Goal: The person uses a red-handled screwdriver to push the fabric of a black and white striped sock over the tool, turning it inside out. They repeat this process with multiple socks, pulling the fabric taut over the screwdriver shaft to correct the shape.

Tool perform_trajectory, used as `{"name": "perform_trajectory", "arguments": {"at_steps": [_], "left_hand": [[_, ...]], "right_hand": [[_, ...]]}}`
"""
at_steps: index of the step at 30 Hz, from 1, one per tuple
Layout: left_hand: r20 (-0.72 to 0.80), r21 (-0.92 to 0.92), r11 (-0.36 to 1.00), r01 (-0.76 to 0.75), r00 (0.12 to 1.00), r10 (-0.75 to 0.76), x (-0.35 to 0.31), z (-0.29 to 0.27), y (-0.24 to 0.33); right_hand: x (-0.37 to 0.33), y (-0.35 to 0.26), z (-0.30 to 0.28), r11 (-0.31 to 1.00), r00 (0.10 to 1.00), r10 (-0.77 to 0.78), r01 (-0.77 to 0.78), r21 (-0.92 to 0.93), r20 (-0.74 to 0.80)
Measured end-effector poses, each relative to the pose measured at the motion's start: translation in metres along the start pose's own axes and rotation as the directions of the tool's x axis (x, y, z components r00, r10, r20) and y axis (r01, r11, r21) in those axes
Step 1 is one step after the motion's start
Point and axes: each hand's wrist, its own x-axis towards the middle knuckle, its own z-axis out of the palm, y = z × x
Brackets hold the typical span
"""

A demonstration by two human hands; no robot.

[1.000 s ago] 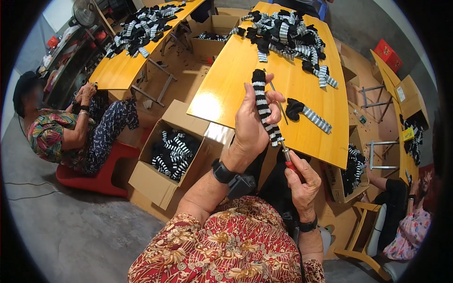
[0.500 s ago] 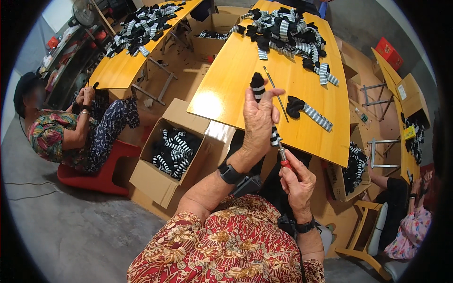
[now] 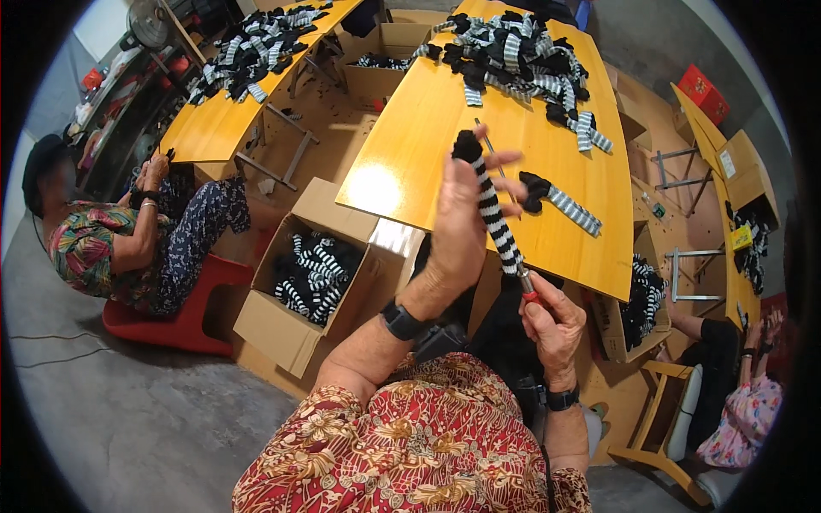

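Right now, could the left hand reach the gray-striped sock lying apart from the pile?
Probably yes: the left hand seems close, and nothing lies on that gray-striped sock. It would likely have to clear the black-and-white striped sock on the red-handled tool in the right hand first.

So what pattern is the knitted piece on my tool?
The knitted piece has black and white crosswise stripes and a plain black far end, shown in the head view.
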Motion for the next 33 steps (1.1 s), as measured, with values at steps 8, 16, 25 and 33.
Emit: {"name": "perform_trajectory", "arguments": {"at_steps": [8, 16, 25, 33], "left_hand": [[-0.015, -0.222, 0.964, 0.144, 0.988, -0.151, 0.013, -0.024, 0.005], [-0.051, -0.424, 0.892, 0.159, 0.979, -0.199, 0.019, -0.030, 0.004], [-0.060, -0.278, 0.953, 0.120, 0.988, -0.143, 0.019, -0.021, 0.010], [0.065, -0.118, 0.984, 0.132, 0.990, -0.125, 0.015, -0.018, 0.009]], "right_hand": [[-0.013, 0.002, 0.003, 0.975, 0.995, -0.099, 0.092, -0.204, -0.024], [-0.017, 0.020, 0.005, 0.935, 0.975, -0.221, 0.207, -0.288, -0.017], [0.001, -0.002, 0.004, 0.835, 0.917, -0.390, 0.390, -0.388, 0.083], [0.003, -0.007, -0.006, 0.857, 0.939, -0.334, 0.337, -0.389, 0.077]]}}
